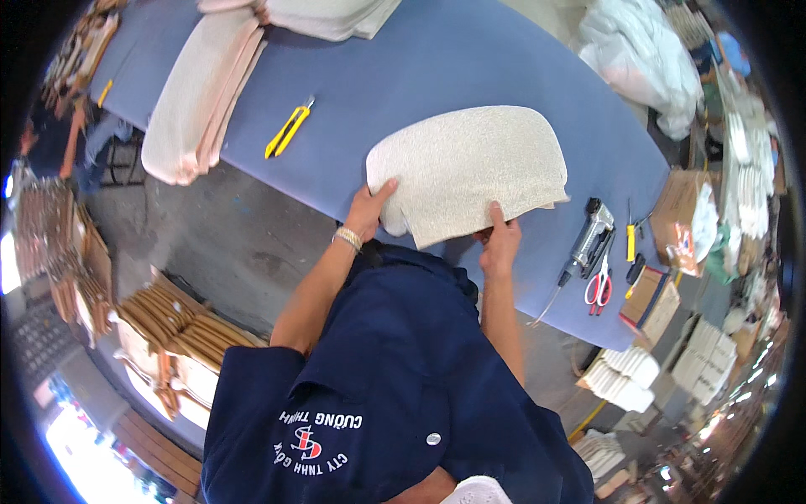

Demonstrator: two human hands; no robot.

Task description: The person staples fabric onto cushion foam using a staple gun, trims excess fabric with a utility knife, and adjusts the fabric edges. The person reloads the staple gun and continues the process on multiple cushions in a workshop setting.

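Has cream stack (197, 105), then yellow cutter (290, 131) lying left on blue tabletop (378, 76). Pinches textured cream panel (470, 168) by left edge with left grip (367, 212) and near edge with right grip (501, 244), at tabletop's near side. Has grey hand tool (594, 225), red-handled scissors (599, 291) farther right.

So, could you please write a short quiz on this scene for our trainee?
1. Multiple choice: what do the left hand and right hand both hold?
A: a cardboard box
B: a cream textured panel
C: a plastic bag

2. True or false: a yellow-and-black utility knife lies to the left of the panel.

3. Fill in the blank: on the blue tabletop, the red-handled ___ lie near a gun-shaped tool.

Key:
1. B
2. True
3. scissors
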